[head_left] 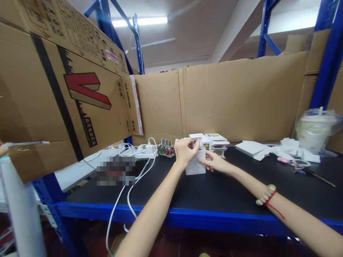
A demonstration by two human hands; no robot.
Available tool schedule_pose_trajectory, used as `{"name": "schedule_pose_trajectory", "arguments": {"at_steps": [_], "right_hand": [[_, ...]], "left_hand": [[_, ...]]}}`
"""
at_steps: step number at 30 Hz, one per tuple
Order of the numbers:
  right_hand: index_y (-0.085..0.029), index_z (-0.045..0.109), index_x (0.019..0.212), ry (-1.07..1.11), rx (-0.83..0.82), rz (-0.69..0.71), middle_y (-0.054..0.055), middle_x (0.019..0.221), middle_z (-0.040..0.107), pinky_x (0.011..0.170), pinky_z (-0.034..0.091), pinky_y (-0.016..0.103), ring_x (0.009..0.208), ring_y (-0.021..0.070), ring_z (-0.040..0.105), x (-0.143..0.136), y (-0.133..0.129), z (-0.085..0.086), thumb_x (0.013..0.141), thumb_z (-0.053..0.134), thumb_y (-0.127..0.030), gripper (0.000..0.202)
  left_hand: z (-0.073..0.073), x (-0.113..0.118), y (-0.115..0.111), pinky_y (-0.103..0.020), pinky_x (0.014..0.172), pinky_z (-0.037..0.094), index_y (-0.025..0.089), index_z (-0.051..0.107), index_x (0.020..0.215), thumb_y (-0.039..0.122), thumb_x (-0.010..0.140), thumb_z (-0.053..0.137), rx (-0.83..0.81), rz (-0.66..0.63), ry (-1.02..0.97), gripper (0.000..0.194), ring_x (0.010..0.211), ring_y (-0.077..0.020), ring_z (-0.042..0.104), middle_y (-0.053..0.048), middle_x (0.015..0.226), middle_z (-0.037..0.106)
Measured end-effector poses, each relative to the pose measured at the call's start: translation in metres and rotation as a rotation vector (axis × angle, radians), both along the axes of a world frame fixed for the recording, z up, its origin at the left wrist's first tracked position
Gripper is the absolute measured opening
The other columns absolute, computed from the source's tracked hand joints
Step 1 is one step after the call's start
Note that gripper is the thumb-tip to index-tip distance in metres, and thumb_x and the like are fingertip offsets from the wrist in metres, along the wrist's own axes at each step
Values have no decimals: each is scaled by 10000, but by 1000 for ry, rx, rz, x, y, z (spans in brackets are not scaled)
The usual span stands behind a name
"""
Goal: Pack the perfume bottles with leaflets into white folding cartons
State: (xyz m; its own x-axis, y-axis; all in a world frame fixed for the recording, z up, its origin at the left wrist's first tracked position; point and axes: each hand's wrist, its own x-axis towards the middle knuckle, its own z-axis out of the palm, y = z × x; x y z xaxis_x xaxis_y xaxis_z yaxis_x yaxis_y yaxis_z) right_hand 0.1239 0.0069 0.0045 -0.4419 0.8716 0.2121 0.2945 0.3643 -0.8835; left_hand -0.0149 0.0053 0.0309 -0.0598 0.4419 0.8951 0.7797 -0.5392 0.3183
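Note:
A small white box (195,165) with fine print on its front stands upright on the black tabletop. My left hand (184,151) is over its top, fingers closed round a small, shiny, dark-topped thing that looks like a small bottle; most of it is hidden. Against the box's right side, my right hand (214,162) has its fingers and thumb closed on the box and holds it steady. Just left of my left hand is a group of several small glass bottles (166,149) with shiny caps. Behind my hands, more white boxes (215,137) are stacked.
Left of the bottles lie a power strip (139,154) and a white cable (128,194) draped over the blue table edge. Right are a flat white box (253,149), crumpled paper (292,148), keys (300,164) and a bagged drink cup (314,130). Cardboard walls (241,103) enclose the back.

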Motion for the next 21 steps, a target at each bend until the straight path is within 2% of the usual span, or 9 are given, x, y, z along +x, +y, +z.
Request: {"name": "schedule_pose_trajectory", "arguments": {"at_steps": [7, 12, 17, 21], "right_hand": [[-178, 502, 958, 42, -2, 33, 33, 881, 623, 313, 344, 142, 402, 4, 417, 2, 2, -1, 671, 653, -382, 383], [-181, 490, 1014, 32, 19, 46, 43, 918, 622, 317, 357, 145, 414, 11, 437, 3, 3, -2, 695, 633, -376, 400], [-204, 420, 1050, 53, 65, 18, 33, 898, 616, 312, 336, 142, 403, 14, 445, 2, 2, -2, 709, 615, -357, 422], [-208, 394, 1019, 44, 161, -41, 22, 880, 607, 340, 347, 167, 394, 20, 445, 3, 1, -2, 698, 616, -338, 412]], "left_hand": [[1, 1, 0, -290, 627, 310, 182, 381, 411, 330, 756, 558, -2, 8, 39, 415, 511, -120, 502, 13, 465, 532], [0, 2, -1, -289, 637, 312, 179, 442, 442, 345, 776, 551, -17, -23, 92, 389, 567, -130, 528, 0, 517, 571], [-4, 4, 0, -286, 633, 306, 179, 512, 464, 320, 754, 581, -18, -41, 142, 330, 610, -145, 551, -12, 541, 602], [-6, 4, 3, -296, 644, 307, 181, 552, 464, 343, 799, 540, -26, -39, 218, 372, 566, -139, 538, -15, 518, 606]]}}
